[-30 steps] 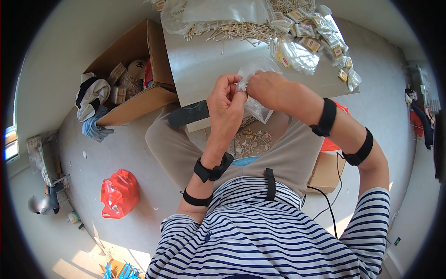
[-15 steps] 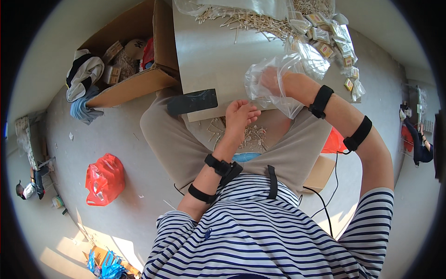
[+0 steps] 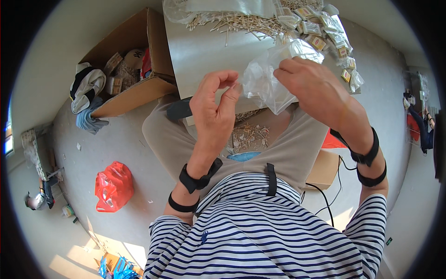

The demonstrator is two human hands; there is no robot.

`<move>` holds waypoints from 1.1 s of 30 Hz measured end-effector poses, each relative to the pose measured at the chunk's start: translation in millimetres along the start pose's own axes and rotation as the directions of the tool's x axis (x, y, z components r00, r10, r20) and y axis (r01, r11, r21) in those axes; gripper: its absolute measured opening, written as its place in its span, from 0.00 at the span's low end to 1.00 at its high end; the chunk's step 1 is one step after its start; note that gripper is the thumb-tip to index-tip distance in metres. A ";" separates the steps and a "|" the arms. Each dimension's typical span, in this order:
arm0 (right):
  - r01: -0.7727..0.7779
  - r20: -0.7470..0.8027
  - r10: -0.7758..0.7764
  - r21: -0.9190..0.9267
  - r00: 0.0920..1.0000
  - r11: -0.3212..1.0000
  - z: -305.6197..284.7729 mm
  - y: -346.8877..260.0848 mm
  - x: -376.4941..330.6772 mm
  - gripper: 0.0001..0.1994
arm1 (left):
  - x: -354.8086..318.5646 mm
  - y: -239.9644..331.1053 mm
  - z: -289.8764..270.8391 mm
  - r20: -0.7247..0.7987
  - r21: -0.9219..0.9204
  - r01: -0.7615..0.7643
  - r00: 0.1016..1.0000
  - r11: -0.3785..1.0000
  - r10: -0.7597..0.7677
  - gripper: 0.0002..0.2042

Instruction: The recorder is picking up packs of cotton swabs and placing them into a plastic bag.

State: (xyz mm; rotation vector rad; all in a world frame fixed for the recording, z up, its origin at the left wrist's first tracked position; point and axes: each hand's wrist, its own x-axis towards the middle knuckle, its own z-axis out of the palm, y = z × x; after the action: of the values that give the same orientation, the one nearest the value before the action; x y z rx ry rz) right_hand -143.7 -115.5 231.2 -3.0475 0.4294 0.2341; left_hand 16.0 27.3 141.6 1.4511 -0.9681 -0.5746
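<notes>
A clear plastic bag [image 3: 261,83] hangs crumpled over the table's near edge, with something pale showing through its lower left part. My right hand [image 3: 320,86] grips the bag's right side between bent fingers and thumb. Just left of the bag is my left hand [image 3: 214,107], its thumb and forefinger curved toward each other with a small gap between the tips. Whether those tips touch the bag's edge I cannot tell. Behind the bag lies a heap of cotton swabs [image 3: 232,23] on the table [image 3: 195,53].
Several small filled packets [image 3: 317,43] line the table's right side. An open cardboard box [image 3: 134,100] stands at the left, with clothing over its edge. A red plastic bag [image 3: 114,186] sits on the floor. Loose swabs [image 3: 251,137] lie below, between my legs. Other people are far off at both sides.
My right hand has come out of the clear bag and now grips its side. The left hand has risen toward the bag's left edge, thumb and forefinger curving. The view has shifted slightly.
</notes>
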 end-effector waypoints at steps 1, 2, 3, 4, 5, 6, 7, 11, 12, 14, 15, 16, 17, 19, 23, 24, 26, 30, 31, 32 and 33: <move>-0.013 -0.015 0.013 0.007 1.000 1.000 -8.8 -2.4 -14.7 0.10 | 10.3 27.3 2.6 0.016 0.010 -0.010 1.000 1.000 0.010 0.06; -0.102 -0.310 0.158 0.189 0.937 0.977 -14.0 -2.6 -28.1 0.09 | 19.2 52.5 5.2 0.130 0.138 -0.268 0.959 0.954 0.251 0.06; -0.141 -0.539 0.341 0.376 0.770 0.916 -17.0 -0.5 -41.6 0.10 | 23.8 67.2 11.3 0.275 0.210 -0.518 0.845 0.829 0.458 0.07; -0.235 -0.558 0.508 0.489 0.656 0.840 -9.6 1.4 -51.6 0.16 | 26.6 72.0 20.6 0.296 0.204 -0.533 0.833 0.821 0.467 0.07; -0.248 -0.564 0.529 0.500 0.634 0.830 7.1 2.0 -59.3 0.16 | 32.3 72.7 34.2 0.452 0.228 -0.503 0.813 0.833 0.367 0.08; -0.328 -0.400 0.698 0.671 0.594 0.664 25.7 0.5 -63.8 0.19 | 38.0 76.8 44.1 0.587 0.272 -0.477 0.770 0.835 0.249 0.09; -0.401 -0.200 0.821 0.795 0.535 0.455 45.4 1.2 -68.3 0.21 | 44.9 74.7 53.9 0.610 0.267 -0.494 0.752 0.827 0.252 0.09; -0.255 0.048 0.870 0.963 0.491 0.091 107.8 -6.5 -59.0 0.26 | 71.9 48.0 73.1 0.860 0.444 -0.623 0.497 0.644 -0.113 0.12; -0.183 0.052 0.872 0.982 0.487 0.043 124.6 -2.6 -55.9 0.26 | 77.6 41.9 83.2 0.868 0.494 -0.663 0.415 0.563 -0.272 0.12; -0.137 0.152 0.890 0.985 0.430 -0.103 156.3 3.8 -52.3 0.25 | 86.4 22.6 98.0 0.835 0.523 -0.718 0.324 0.460 -0.445 0.12; -0.097 0.243 0.890 0.970 0.386 -0.222 170.9 7.6 -49.4 0.24 | 89.8 9.1 103.0 0.824 0.519 -0.709 0.266 0.478 -0.500 0.11; -0.079 0.248 0.892 0.969 0.378 -0.236 187.4 10.8 -43.8 0.24 | 93.5 -4.4 107.3 0.808 0.518 -0.697 0.206 0.496 -0.552 0.10; -0.162 0.247 0.895 0.966 0.371 -0.199 208.0 12.2 -36.2 0.21 | 96.8 -17.1 112.3 0.801 0.513 -0.707 0.191 0.487 -0.567 0.10; -0.237 0.255 0.898 0.955 0.358 -0.177 229.0 21.8 -26.2 0.18 | 99.4 -37.5 121.0 0.813 0.476 -0.735 0.158 0.483 -0.560 0.09; -0.439 0.283 0.870 0.894 0.404 -0.087 245.2 42.3 3.9 0.16 | 88.5 -91.1 109.8 0.784 0.600 -0.643 0.351 0.476 -0.513 0.06; -0.496 0.310 0.843 0.866 0.439 -0.060 246.4 45.3 9.0 0.16 | 82.4 -98.3 104.6 0.803 0.594 -0.563 0.457 0.575 -0.383 0.06; -0.483 0.313 0.847 0.872 0.429 -0.077 247.6 46.4 19.7 0.14 | 77.4 -106.3 101.5 0.741 0.652 -0.541 0.603 0.532 -0.296 0.05; -0.520 0.285 0.851 0.854 0.442 -0.017 251.7 48.8 30.9 0.09 | 69.6 -111.0 104.8 0.573 0.710 -0.174 0.706 0.682 -0.417 0.06; -0.522 0.291 0.849 0.853 0.441 -0.021 253.2 49.1 32.4 0.09 | 67.4 -109.3 106.3 0.557 0.720 -0.149 0.707 0.678 -0.436 0.06; -0.553 0.296 0.853 0.833 0.431 -0.010 251.0 49.3 34.5 0.08 | 66.2 -107.8 105.4 0.536 0.731 -0.122 0.712 0.672 -0.454 0.06; -0.583 0.300 0.857 0.812 0.420 0.001 249.0 49.6 35.7 0.08 | 65.4 -110.4 103.5 0.534 0.733 -0.119 0.711 0.670 -0.458 0.06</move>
State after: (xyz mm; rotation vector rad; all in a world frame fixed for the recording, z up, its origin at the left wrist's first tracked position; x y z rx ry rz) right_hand -159.0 -153.9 -21.8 -1.5183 1.6181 -0.3507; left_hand -9.8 -94.0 32.9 2.1368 -1.8139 -0.9999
